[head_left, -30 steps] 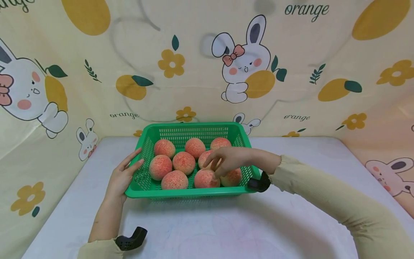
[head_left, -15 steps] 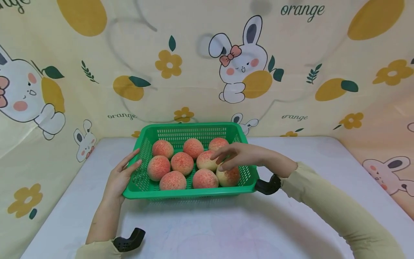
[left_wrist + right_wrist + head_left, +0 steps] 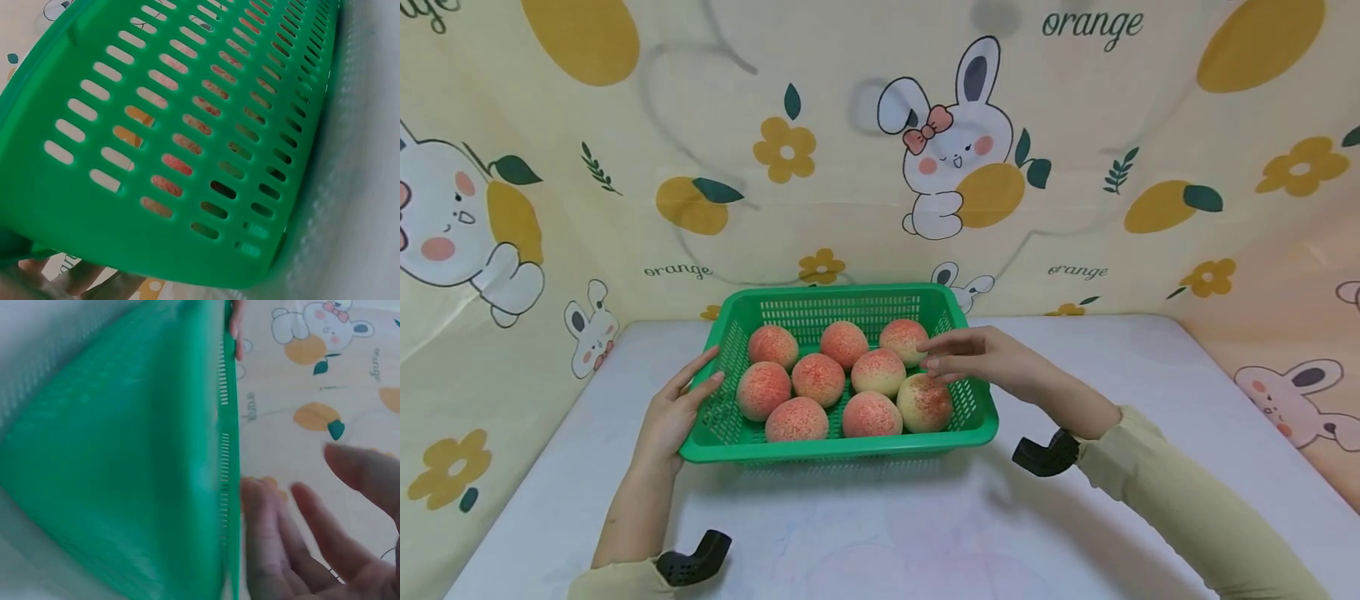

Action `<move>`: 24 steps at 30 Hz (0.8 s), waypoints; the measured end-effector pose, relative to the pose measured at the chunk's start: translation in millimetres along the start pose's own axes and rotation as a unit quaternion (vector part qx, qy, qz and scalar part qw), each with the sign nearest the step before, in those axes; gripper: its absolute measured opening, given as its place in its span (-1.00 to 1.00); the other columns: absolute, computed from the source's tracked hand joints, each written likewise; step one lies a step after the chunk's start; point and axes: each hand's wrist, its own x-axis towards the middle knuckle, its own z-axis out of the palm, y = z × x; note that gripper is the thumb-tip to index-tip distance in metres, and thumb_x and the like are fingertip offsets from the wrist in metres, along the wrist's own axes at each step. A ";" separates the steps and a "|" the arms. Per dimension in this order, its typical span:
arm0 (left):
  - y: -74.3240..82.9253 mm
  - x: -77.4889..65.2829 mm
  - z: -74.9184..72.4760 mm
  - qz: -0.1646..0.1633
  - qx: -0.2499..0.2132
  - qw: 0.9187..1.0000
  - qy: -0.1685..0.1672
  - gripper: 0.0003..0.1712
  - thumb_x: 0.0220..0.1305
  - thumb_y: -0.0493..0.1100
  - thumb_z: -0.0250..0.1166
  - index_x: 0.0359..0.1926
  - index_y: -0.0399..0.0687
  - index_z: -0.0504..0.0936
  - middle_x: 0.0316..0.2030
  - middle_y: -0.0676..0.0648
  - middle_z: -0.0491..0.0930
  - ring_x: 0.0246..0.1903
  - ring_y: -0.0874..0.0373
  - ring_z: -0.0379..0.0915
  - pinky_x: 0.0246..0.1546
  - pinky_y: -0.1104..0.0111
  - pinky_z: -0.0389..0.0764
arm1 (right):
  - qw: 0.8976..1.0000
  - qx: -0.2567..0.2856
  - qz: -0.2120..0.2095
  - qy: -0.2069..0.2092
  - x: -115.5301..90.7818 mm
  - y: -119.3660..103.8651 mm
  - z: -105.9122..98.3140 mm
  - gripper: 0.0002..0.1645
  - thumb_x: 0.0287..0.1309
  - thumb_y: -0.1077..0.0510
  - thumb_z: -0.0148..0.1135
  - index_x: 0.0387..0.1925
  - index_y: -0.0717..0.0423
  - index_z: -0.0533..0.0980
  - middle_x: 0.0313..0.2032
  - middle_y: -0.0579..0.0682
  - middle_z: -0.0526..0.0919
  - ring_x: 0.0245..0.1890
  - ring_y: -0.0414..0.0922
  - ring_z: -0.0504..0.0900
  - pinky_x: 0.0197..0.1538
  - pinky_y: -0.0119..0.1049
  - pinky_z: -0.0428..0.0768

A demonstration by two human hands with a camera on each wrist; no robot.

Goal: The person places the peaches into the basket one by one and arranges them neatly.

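Several pink-and-yellow peaches (image 3: 817, 380) lie in a green plastic basket (image 3: 842, 451) on the table. At the basket's left end, my left hand (image 3: 664, 425) holds the rim, its thumb and a finger showing there; in the left wrist view, fingers (image 3: 75, 278) appear below the rim, beside the slotted wall (image 3: 144, 244). My right hand (image 3: 992, 360) hovers over the basket's right side with loosely bent fingers and nothing in them. Closest to it are the back right peach (image 3: 904, 342) and the yellower front right peach (image 3: 924, 403). In the right wrist view, its fingers and thumb are spread apart.
The white table (image 3: 880, 525) stretches in front of the basket and to both sides. Behind it hangs a cloth backdrop (image 3: 850, 200) printed with rabbits and oranges. A black wrist-worn device (image 3: 1047, 454) sits at each sleeve cuff.
My right hand has moved right and away from the front peaches, uncovering those on the right. The left hand stays on the rim. The whole head view has shifted slightly.
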 end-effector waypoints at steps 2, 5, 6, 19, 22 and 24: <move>0.6 0.0 -0.3 0.000 0.006 1.000 0.000 -0.36 0.35 0.12 0.17 0.41 0.39 0.24 0.49 0.00 -0.02 0.27 0.15 0.15 -0.20 0.64 0.49 | 0.999 0.024 -0.012 0.029 -5.0 4.5 0.0 -0.47 0.28 0.07 0.20 0.20 0.26 0.43 0.01 0.10 0.65 0.03 0.08 0.60 0.12 -0.03 0.54; 1.6 -0.4 -1.2 -0.001 0.017 1.000 0.003 -0.36 0.35 0.13 0.16 0.41 0.38 0.23 0.49 0.00 -0.01 0.26 0.16 0.15 -0.21 0.64 0.49 | 0.996 0.045 -0.019 0.077 -11.9 11.6 0.4 -0.49 0.29 0.05 0.20 0.17 0.25 0.46 -0.02 0.10 0.67 0.02 0.02 0.63 0.07 -0.17 0.57; 1.7 -0.4 -1.4 0.000 0.021 1.000 0.002 -0.36 0.35 0.13 0.15 0.41 0.38 0.23 0.48 -0.02 0.00 0.24 0.16 0.16 -0.22 0.64 0.49 | 0.994 0.050 -0.019 0.092 -13.9 14.0 0.5 -0.48 0.29 0.04 0.19 0.16 0.27 0.46 -0.03 0.10 0.68 0.00 -0.01 0.64 0.05 -0.22 0.58; -0.4 -1.9 -1.9 0.032 0.104 0.994 0.010 -0.37 0.39 0.14 0.09 0.44 0.30 0.20 0.48 -0.12 0.01 0.40 -0.10 -0.01 0.20 0.18 0.38 | 0.974 0.108 -0.022 0.196 -34.9 37.3 0.7 -0.46 0.31 0.05 0.18 0.13 0.40 0.44 -0.22 -0.15 0.72 -0.15 -0.17 0.68 -0.03 -0.32 0.60; 0.1 -2.9 -3.1 0.071 0.184 0.980 0.020 -0.37 0.41 0.15 0.05 0.44 0.23 0.21 0.46 -0.21 0.06 0.41 -0.23 -0.05 0.26 -0.15 0.19 | 0.969 0.117 -0.015 0.215 -41.2 38.7 -2.5 -0.53 0.28 0.01 0.21 0.07 0.26 0.52 -0.22 -0.13 0.72 -0.16 -0.18 0.68 -0.04 -0.30 0.61; 1.3 -3.6 -3.8 0.102 0.248 0.963 0.033 -0.38 0.42 0.16 0.02 0.43 0.19 0.23 0.41 -0.30 0.15 0.33 -0.32 0.11 0.10 -0.10 0.39 | 0.965 0.128 -0.009 0.227 -44.8 38.8 -4.2 -0.60 0.25 0.00 0.24 0.01 0.17 0.56 -0.22 -0.11 0.71 -0.17 -0.17 0.67 -0.03 -0.30 0.61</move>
